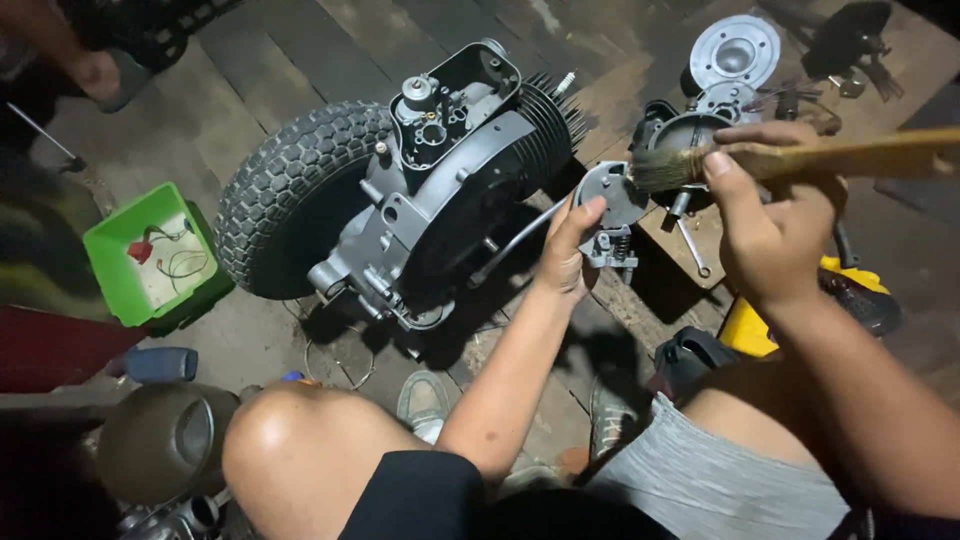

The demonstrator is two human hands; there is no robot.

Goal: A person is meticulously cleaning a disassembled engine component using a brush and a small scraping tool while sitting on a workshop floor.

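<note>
My left hand (570, 245) holds a small round grey metal engine part (612, 198) with springs and bolts under it. My right hand (765, 225) grips a wooden-handled paintbrush (800, 158), its bristles touching the top edge of that part. Just left of the part stands a grey scooter engine (455, 190) with a knobbly black tyre (290, 190), an open carburettor box and cooling fins. I am crouched over it, with my knee at the bottom left.
A green plastic tub (110, 255) with wires sits at the left. Round metal covers (735, 50), a black bowl (690, 135) and a spanner (692, 250) lie at the upper right on wooden boards. A yellow container (745, 330) is by my right arm. Another person's foot (105, 75) shows top left.
</note>
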